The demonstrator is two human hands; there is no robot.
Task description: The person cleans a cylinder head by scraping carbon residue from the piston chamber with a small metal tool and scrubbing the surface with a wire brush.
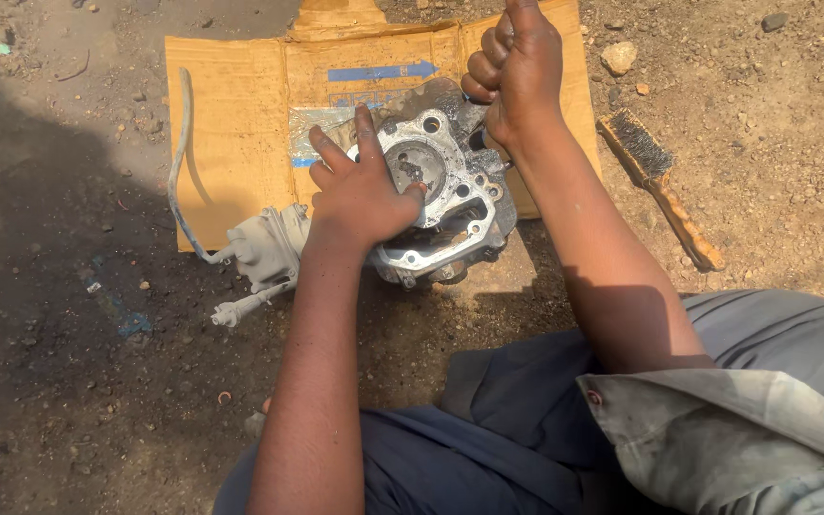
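- Head cam: the grey cast-aluminium engine cylinder head [445, 195] sat on a flattened brown cardboard sheet [240, 124] on the dirt, gasket face up.
- My left hand [360, 191] was spread flat on it, fingers open, pinning it down and gripping nothing.
- My right hand [517, 67] was curled into a fist at its far edge; whether it held a tool I couldn't tell.
- Face still looked crusty, so I'd say cleaning was maybe partway. The wooden-handled wire brush [660, 186] lay off to the right, untouched.
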